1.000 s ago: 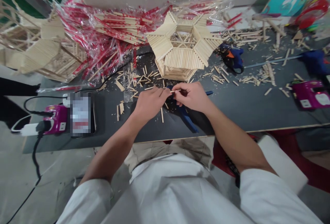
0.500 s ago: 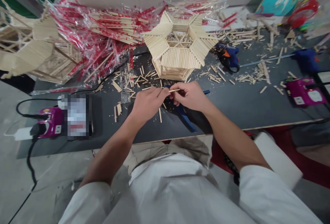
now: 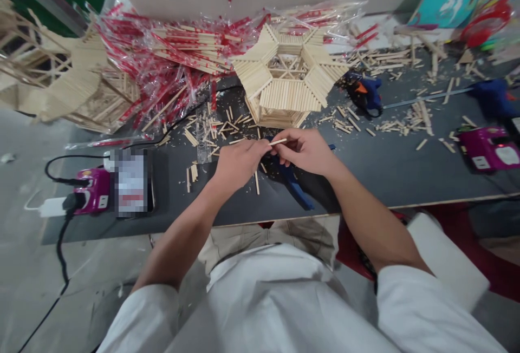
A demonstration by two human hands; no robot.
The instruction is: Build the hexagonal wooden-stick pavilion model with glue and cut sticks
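Over the dark tabletop (image 3: 365,177), just in front of the star-shaped stick structure (image 3: 290,96), our left hand (image 3: 239,162) and right hand (image 3: 306,150) meet at one small wooden stick (image 3: 279,142).
The structure stands as it did half a second ago, while the small wooden stick now slants a little more, its right end pointing farther from us; we judge this a slight adjustment of a loose piece, with nothing joined to it yet. Beneath our hands lies a blue-handled tool (image 3: 299,193), its head hidden. Both hands are turned knuckles up, fingertips nearly touching. Our right thumb and forefinger pinch the stick narrowly; our left fingers curl at its other end, though we cannot tell whether they grip it.
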